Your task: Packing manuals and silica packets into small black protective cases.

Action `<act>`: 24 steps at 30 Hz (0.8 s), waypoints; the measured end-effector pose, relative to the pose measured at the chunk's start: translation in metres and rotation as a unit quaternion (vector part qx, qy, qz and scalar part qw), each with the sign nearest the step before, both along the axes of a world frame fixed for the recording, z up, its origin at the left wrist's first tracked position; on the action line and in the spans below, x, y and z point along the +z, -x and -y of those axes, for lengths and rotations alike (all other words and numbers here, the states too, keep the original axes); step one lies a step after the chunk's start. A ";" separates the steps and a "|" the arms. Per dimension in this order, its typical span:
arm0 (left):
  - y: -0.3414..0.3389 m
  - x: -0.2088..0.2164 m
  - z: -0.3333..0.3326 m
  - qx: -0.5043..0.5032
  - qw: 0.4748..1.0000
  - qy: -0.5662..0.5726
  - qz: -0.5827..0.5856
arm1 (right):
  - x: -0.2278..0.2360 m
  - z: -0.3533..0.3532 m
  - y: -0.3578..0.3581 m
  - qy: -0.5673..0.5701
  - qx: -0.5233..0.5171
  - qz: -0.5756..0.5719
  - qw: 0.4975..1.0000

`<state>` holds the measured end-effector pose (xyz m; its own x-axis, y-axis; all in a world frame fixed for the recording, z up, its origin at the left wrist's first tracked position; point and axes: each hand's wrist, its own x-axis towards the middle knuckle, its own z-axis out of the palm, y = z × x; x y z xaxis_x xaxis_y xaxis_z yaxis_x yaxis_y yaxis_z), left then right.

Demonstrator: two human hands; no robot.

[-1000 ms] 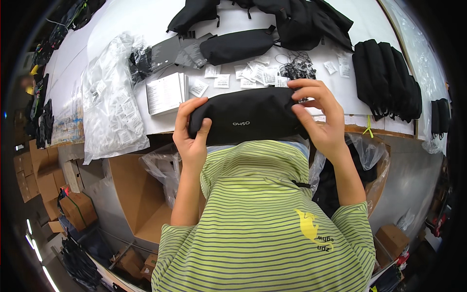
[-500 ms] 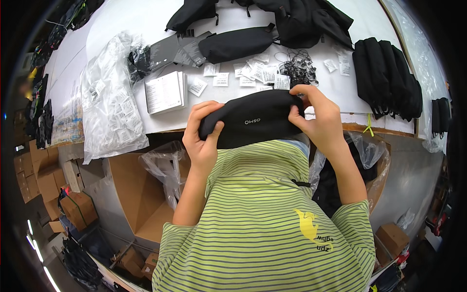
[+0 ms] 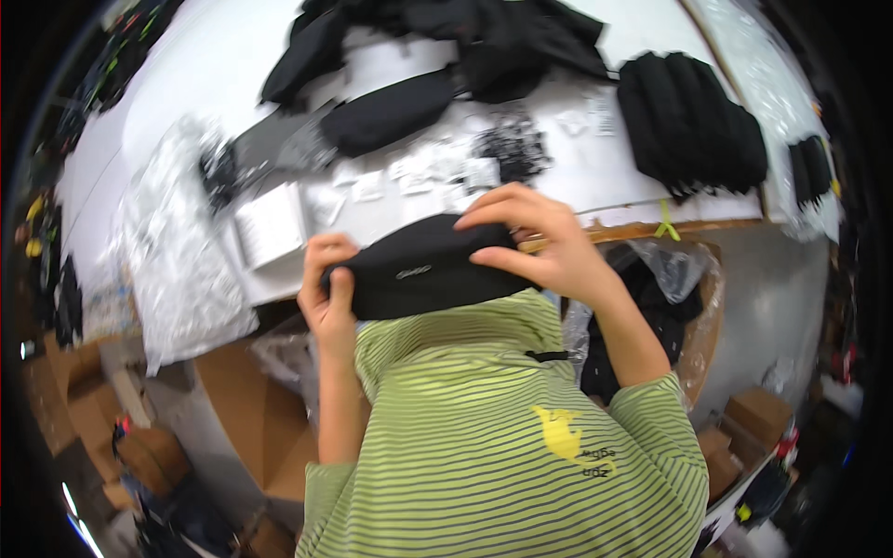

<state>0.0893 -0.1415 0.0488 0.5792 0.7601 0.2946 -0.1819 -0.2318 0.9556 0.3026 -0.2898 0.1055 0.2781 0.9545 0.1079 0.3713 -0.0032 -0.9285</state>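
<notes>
Left hand (image 3: 327,290) grips the black pouch (image 3: 419,277) at nine o'clock; right hand (image 3: 537,244) clasps its three o'clock end.

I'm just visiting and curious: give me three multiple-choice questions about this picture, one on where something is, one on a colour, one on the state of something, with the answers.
1. Where is the row of black bags that stand side by side?
A. on the white table, far right
B. on the floor
C. in the person's lap

2. What colour is the pouch held in both hands?
A. red
B. black
C. white

3. How is the pouch held?
A. lying untouched on the table
B. hanging from one hand
C. gripped at both ends in front of the chest

Answers:
1 A, they stand on the white table near its right edge.
2 B, its fabric is black.
3 C, the left hand clasps its left end and the right hand covers its right end.
</notes>
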 end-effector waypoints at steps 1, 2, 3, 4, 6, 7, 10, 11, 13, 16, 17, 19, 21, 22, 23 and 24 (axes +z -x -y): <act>0.003 -0.002 0.001 -0.002 1.000 -0.002 -0.007 | 0.000 -0.001 -0.002 0.024 0.008 -0.031 0.999; 0.003 -0.004 0.002 0.001 1.000 -0.007 -0.019 | -0.002 0.001 -0.006 0.021 0.017 -0.016 1.000; 0.003 -0.002 0.003 -0.005 0.999 -0.017 -0.027 | 0.000 0.002 -0.010 0.039 0.018 -0.036 0.998; 0.001 0.003 0.005 -0.021 0.998 -0.043 -0.044 | 0.004 0.006 -0.014 0.035 0.012 -0.027 0.999; -0.004 0.012 0.005 -0.018 0.994 -0.072 -0.085 | 0.009 0.015 -0.029 0.007 -0.026 -0.006 1.000; -0.004 0.015 0.004 0.002 0.991 -0.072 -0.109 | 0.013 0.022 -0.041 -0.017 -0.054 0.007 0.998; 0.021 0.013 -0.032 0.163 0.948 -0.196 -0.191 | 0.033 0.054 -0.090 -0.124 -0.257 0.113 0.952; 0.027 0.019 -0.040 0.229 0.927 -0.204 -0.217 | 0.039 0.066 -0.110 -0.181 -0.337 0.106 0.918; 0.048 0.019 -0.066 0.259 0.899 -0.241 -0.259 | 0.045 0.102 -0.162 -0.226 -0.507 0.235 0.798; 0.078 0.008 -0.097 0.328 0.791 -0.350 -0.379 | 0.042 0.135 -0.224 -0.278 -0.627 0.471 0.556; 0.085 0.004 -0.101 0.325 0.779 -0.321 -0.430 | 0.031 0.142 -0.242 -0.281 -0.625 0.471 0.555; 0.092 -0.006 -0.107 0.319 0.767 -0.291 -0.475 | -0.001 0.166 -0.279 -0.150 -0.575 0.566 0.572; 0.094 -0.018 -0.112 0.258 0.793 -0.242 -0.497 | -0.040 0.186 -0.307 -0.119 -0.465 0.503 0.718; 0.095 -0.022 -0.112 0.261 0.793 -0.240 -0.496 | -0.054 0.185 -0.307 -0.115 -0.487 0.374 0.781; 0.097 -0.025 -0.111 0.257 0.790 -0.224 -0.510 | -0.058 0.179 -0.298 -0.108 -0.496 0.237 0.828; 0.099 -0.028 -0.109 0.251 0.787 -0.209 -0.523 | -0.056 0.177 -0.293 -0.102 -0.508 0.218 0.827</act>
